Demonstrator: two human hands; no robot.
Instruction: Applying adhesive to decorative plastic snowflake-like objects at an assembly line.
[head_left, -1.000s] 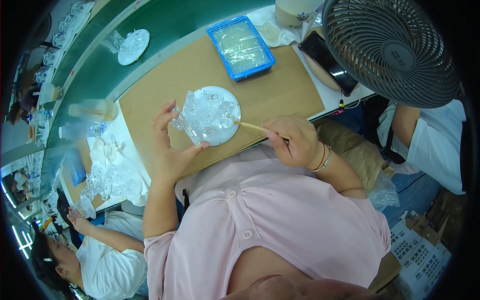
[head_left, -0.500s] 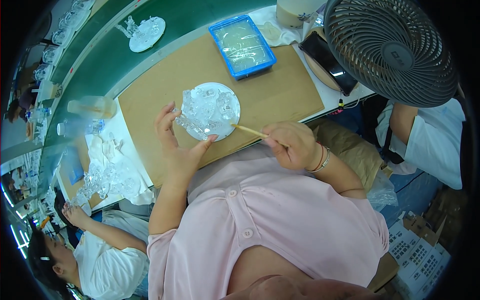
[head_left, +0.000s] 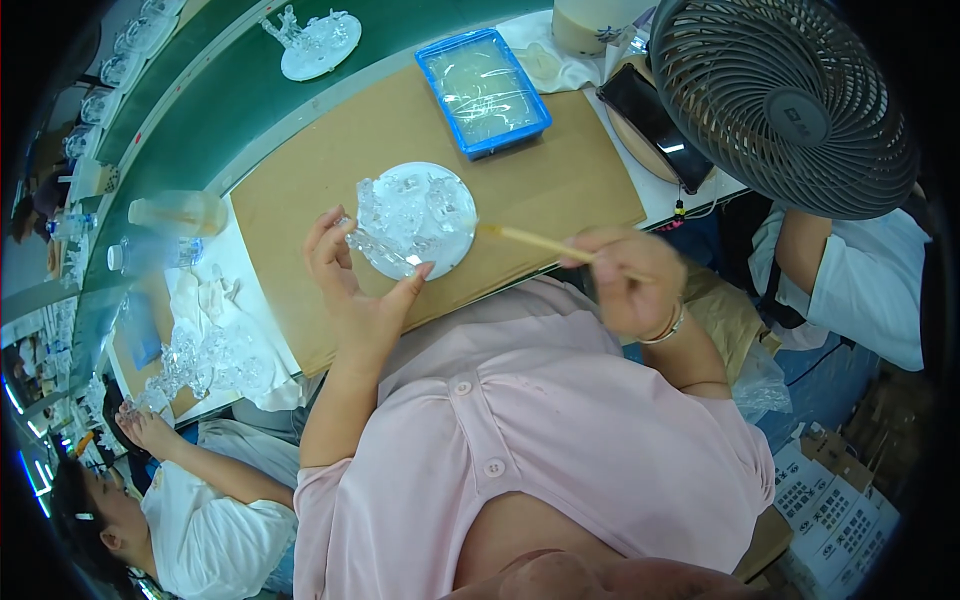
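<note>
A round white plate [head_left: 452,262] lies on the brown cardboard, with clear plastic figure-like pieces [head_left: 412,207] standing close together on it. My left hand [head_left: 352,290] grips one clear plastic piece [head_left: 382,254] at the plate's near left edge, thumb on one end and fingers on the other. Between the fingers of my right hand [head_left: 638,285] is a thin light-wood stick [head_left: 540,242], pointing left. Its tip is beside the plate's right edge, apart from the pieces. Motion blurs this hand, and whether the tip has bristles I cannot tell.
Beyond the plate sits a blue tray [head_left: 541,121] with film-covered contents. A phone [head_left: 655,120] and a large fan [head_left: 790,105] stand at right. Another white plate [head_left: 318,62] with clear pieces rests on the green belt [head_left: 225,105]. Bottles [head_left: 180,214] and a co-worker [head_left: 215,515] are at left.
My right hand has moved right, drawing the stick's tip off the plate's edge. The plate in my left hand's reach shifted slightly left. On the green belt, the other plate moved right and away.
</note>
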